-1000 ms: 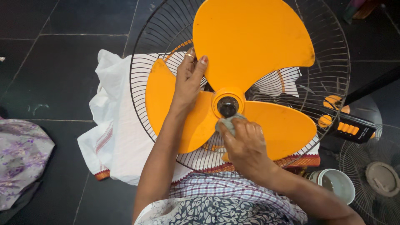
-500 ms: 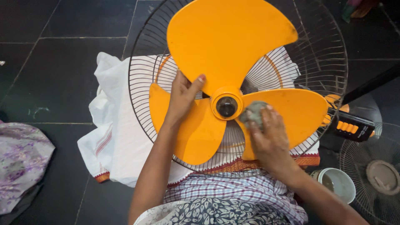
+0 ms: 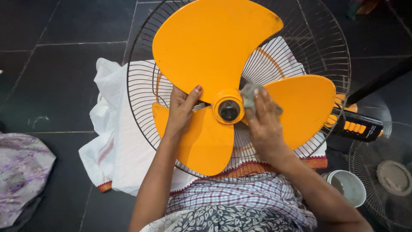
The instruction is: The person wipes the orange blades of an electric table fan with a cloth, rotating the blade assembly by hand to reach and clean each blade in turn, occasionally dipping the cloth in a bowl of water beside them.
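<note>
An orange three-bladed fan propeller [image 3: 214,47] lies on a black wire fan guard [image 3: 141,86], with its dark hub [image 3: 229,110] in the middle. My left hand [image 3: 180,109] presses flat on the lower left blade, fingers apart. My right hand [image 3: 264,122] holds a small grey-green rag [image 3: 249,94] against the base of the right blade, just beside the hub.
A white cloth with a red border [image 3: 116,154] lies under the guard on the dark tiled floor. The fan's black base with orange buttons [image 3: 358,126] is at right. A white cup [image 3: 348,187] and a second wire guard [image 3: 386,172] sit lower right. A patterned purple cloth [image 3: 19,176] lies at left.
The propeller has turned, so the blades sit at new angles. My right hand with the rag has moved from below the hub out onto the right blade, then back beside the hub.
</note>
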